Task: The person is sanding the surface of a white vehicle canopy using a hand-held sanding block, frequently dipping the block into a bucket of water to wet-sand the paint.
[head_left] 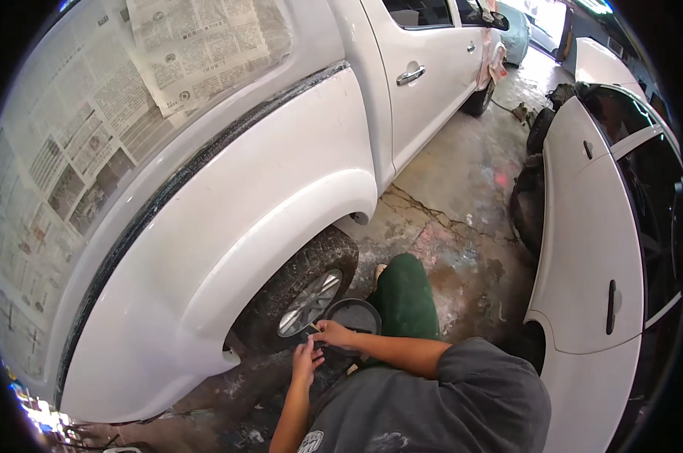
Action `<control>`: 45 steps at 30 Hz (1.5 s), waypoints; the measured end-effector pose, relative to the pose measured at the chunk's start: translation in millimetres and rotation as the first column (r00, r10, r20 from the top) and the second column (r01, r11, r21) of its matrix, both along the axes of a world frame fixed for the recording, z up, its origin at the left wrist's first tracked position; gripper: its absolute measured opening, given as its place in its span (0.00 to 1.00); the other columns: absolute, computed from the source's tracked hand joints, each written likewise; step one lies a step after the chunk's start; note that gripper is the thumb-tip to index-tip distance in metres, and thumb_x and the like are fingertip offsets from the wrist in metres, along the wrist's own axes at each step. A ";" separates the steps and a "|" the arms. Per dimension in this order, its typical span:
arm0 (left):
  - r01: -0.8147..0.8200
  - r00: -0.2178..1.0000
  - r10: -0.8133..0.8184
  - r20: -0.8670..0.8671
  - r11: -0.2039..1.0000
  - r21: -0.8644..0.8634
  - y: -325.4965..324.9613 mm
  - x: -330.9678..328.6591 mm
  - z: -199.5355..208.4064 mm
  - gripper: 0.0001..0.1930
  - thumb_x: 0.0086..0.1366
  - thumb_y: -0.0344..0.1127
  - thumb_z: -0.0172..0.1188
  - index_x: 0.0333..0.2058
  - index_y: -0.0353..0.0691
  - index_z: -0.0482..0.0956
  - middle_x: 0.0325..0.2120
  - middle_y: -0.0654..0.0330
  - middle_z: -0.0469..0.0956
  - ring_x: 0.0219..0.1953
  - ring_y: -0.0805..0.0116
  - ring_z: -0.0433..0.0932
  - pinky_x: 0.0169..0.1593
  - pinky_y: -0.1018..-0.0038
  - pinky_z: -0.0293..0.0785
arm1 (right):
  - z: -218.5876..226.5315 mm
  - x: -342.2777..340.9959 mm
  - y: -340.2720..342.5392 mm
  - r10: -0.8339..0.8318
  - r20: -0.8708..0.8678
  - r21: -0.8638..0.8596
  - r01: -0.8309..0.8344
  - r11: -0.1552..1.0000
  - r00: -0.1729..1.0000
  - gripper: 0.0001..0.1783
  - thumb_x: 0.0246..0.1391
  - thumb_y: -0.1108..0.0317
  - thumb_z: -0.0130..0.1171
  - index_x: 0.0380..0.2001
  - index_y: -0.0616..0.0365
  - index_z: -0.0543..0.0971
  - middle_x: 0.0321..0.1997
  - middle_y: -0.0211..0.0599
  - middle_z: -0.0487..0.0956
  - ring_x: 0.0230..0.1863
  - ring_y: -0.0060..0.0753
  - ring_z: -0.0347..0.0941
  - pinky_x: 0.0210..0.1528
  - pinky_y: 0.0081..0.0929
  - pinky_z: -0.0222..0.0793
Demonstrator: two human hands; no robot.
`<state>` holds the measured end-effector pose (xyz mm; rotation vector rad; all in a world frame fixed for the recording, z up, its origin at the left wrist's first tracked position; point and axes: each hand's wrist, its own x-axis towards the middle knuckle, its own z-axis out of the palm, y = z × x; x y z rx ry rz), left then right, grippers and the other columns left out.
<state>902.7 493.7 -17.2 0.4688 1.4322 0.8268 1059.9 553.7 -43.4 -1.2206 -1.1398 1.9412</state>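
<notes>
The head view shows the person's two hands together, fingertips meeting low in front of the body. The right hand point(334, 334) pinches a thin tan piece point(313, 327), too small to identify, which sits at the fingertips just in front of the wheel. The left hand point(305, 361) reaches up to the same spot, its other fingers loosely curled; whether it also grips the piece, I cannot tell.

Just beyond the right hand is a dark round tub point(370, 311), partly covered by that hand and forearm. A green trouser leg point(406, 298) is bent beside it, and a dark grey shirt point(424, 408) fills the lower edge.

Ahead of the hands, a black tyre point(285, 278) with a silver wheel rim point(309, 303) stands under the flared arch of a white pickup point(281, 162). A dark strip point(183, 189) runs along the pickup's side, and newspaper sheets point(198, 53) cover the surface above it. Farther forward is a chrome door handle point(411, 75).

To the right, a stained concrete floor point(462, 260) with a long crack point(424, 208) separates the pickup from a white car point(591, 241).
</notes>
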 end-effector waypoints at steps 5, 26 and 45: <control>0.075 0.997 -0.074 -0.025 0.995 0.063 -18.0 -16.1 -33.5 0.12 0.73 0.45 0.62 0.37 0.43 0.74 0.31 0.61 0.82 0.32 0.73 0.82 0.34 0.73 0.82 | 7.7 -0.5 -0.7 0.055 -0.058 -0.094 -0.060 0.994 0.997 0.11 0.59 0.62 0.70 0.34 0.51 0.77 0.31 0.23 0.76 0.32 0.16 0.70 0.32 0.22 0.66; 0.007 1.000 -0.006 -0.017 0.996 0.093 29.9 6.5 -17.6 0.10 0.72 0.42 0.63 0.43 0.43 0.78 0.38 0.66 0.77 0.42 0.75 0.76 0.45 0.72 0.78 | -25.0 18.8 20.1 -0.085 -0.035 0.006 0.085 0.996 0.996 0.12 0.58 0.68 0.67 0.26 0.52 0.73 0.27 0.22 0.73 0.32 0.17 0.67 0.37 0.24 0.66; 0.221 0.964 -0.190 -0.188 0.962 0.159 25.7 -14.2 -50.5 0.13 0.76 0.47 0.54 0.37 0.45 0.77 0.26 0.68 0.78 0.27 0.79 0.77 0.29 0.80 0.71 | -62.1 4.3 16.5 0.002 -0.020 0.085 0.000 0.996 1.000 0.10 0.56 0.70 0.70 0.28 0.56 0.76 0.28 0.22 0.75 0.33 0.16 0.69 0.36 0.23 0.66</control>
